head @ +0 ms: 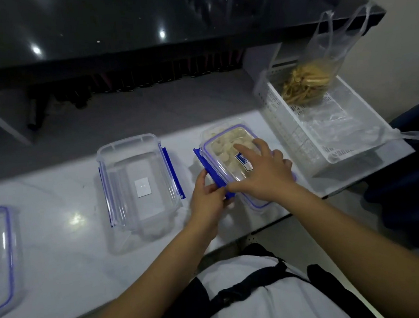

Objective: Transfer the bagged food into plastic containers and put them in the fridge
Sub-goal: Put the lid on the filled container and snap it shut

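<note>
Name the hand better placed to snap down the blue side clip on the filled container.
Left hand: it already pinches the blue clip, while the right hand lies flat on the lid.

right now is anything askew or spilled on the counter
Nothing spilled. The lid on the filled container sits skewed, its blue clip unlatched; the left hand grips the clip, the right hand presses down.

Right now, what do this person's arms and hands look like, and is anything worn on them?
Both forearms are bare up to the frame's edge: no sleeves, gloves, watch or rings show on the left hand or the right hand. Below them the person wears a white top crossed by dark straps.
</note>
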Demonstrator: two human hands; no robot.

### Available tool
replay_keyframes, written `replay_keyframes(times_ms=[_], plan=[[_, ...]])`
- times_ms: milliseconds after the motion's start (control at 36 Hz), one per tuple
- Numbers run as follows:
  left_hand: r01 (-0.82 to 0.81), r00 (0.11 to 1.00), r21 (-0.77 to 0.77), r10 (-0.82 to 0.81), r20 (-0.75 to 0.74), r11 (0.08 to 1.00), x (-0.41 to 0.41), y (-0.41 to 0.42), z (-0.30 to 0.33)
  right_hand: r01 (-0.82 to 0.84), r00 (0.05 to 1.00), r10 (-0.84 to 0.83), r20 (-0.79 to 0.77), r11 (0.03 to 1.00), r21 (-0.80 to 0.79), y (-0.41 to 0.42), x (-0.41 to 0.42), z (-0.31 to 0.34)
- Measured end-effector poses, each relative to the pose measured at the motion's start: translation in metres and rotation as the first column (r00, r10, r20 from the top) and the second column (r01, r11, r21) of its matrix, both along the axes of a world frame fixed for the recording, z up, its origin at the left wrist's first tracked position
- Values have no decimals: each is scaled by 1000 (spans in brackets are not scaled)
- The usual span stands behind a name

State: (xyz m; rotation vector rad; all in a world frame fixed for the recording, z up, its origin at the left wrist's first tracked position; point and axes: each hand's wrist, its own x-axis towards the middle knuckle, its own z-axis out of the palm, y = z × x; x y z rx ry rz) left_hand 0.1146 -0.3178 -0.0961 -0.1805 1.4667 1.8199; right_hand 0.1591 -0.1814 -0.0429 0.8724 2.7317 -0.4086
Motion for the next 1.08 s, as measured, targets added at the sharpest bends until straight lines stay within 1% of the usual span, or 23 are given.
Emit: replay_keyframes(times_ms=[56,139,222,333,472,611,694,750,806,944,1028,1083], plan=[[-1,1000,-1,1,-1,1000,0,0,-1,11,1000,-11,-18,1000,-19,1,3,3],[-10,1000,19,10,16,1000,-1,-1,-3,64,994,-69,-86,996,-60,6,12,7],[-21,999,47,20,30,999,-1,-1,-4,115,989,-122,-80,989,-93,9,17,10],[-24,999,48,22,38,999,-1,0,-6,48,998,-50,-24,994,-99,2,15,10],[-10,999,50,7,45,999,-3,-3,-6,81,993,-91,-69,987,-137,3,11,14],[-11,998,46,8,61,999,-5,-2,-8,42,999,-45,-21,992,-117,5,16,15],[-12,998,38,9,60,999,-7,-2,-9,61,995,-72,-65,986,-158,9,18,18],[-14,998,41,12,62,999,-7,-2,-9,65,993,-78,-91,989,-131,12,15,19],[-13,997,46,10,71,999,-7,-2,-8,66,994,-75,-85,993,-100,14,9,20],[-22,997,39,19,69,999,-7,-2,-6,-9,1000,9,-7,996,-91,8,3,15],[-28,997,38,25,70,999,-7,-3,-5,-69,998,69,-11,995,-76,1,6,12],[-33,997,40,30,73,999,-6,-3,-4,-53,998,51,-27,993,-102,1,7,13]])
